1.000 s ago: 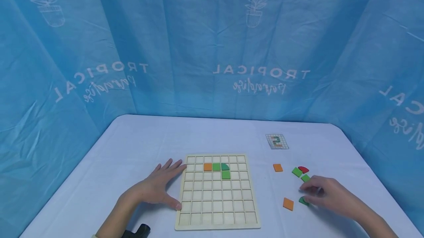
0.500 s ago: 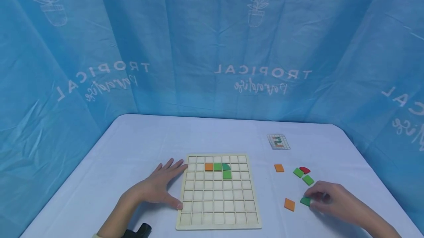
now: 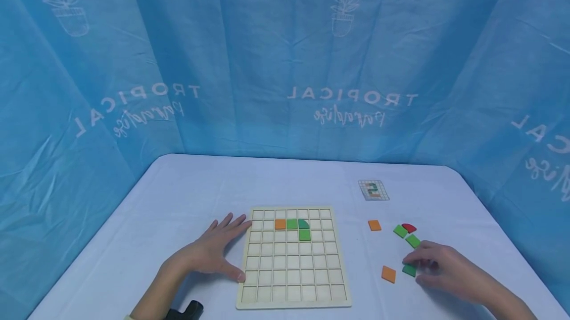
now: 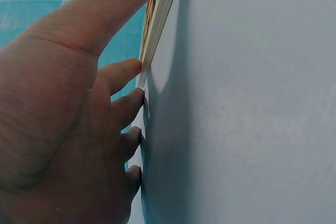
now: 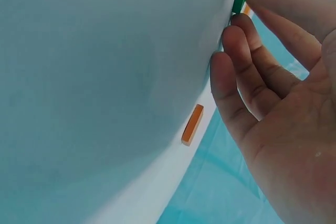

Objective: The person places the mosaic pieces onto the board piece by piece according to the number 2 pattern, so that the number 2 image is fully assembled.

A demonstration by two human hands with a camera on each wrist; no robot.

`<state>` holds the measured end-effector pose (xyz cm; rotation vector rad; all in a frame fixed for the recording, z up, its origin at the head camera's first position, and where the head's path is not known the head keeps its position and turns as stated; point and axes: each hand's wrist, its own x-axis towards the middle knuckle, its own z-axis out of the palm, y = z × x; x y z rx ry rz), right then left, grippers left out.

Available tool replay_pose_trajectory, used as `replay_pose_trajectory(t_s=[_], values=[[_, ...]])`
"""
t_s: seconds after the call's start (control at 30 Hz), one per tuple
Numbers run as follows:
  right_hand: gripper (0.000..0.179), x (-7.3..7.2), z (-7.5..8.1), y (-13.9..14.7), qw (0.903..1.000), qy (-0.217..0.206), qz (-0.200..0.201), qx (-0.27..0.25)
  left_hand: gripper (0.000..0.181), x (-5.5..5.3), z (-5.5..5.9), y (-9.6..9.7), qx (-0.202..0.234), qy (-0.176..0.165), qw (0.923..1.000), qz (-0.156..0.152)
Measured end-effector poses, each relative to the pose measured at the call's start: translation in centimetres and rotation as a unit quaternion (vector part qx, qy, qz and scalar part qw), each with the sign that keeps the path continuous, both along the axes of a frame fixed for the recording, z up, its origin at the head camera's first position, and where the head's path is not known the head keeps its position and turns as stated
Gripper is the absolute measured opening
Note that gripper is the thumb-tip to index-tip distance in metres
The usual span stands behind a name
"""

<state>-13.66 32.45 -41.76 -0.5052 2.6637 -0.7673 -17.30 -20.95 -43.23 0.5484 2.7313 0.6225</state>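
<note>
At the right of the white surface, the right hand curls its grip round the dark green piece, which lies flat; picking it up seems the step in hand, the next move calling for a secure pinch. The left hand, spread, touches the gridded board. A printed blue curtain hangs behind.
</note>
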Motion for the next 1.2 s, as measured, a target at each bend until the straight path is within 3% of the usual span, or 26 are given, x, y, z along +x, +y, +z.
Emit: replay_pose_trajectory(t_s=[0.4, 0.87, 1.2], values=[[0.023, -0.25, 0.02, -0.14, 0.9997, 0.011, 0.023, 0.002, 0.123, 0.02, 0.28, 0.15, 0.0, -0.009, 0.9999, 0.011], [0.022, -0.07, -0.05, -0.33, 0.9997, 0.001, -0.002, 0.025, 0.122, 0.07, 0.13, 0.15, 0.002, -0.004, 1.0, 0.009], [0.023, -0.16, 0.34, -0.25, 0.9986, 0.017, 0.049, 0.012, 0.122, 0.08, 0.3, 0.18, 0.001, -0.005, 1.0, 0.007]])
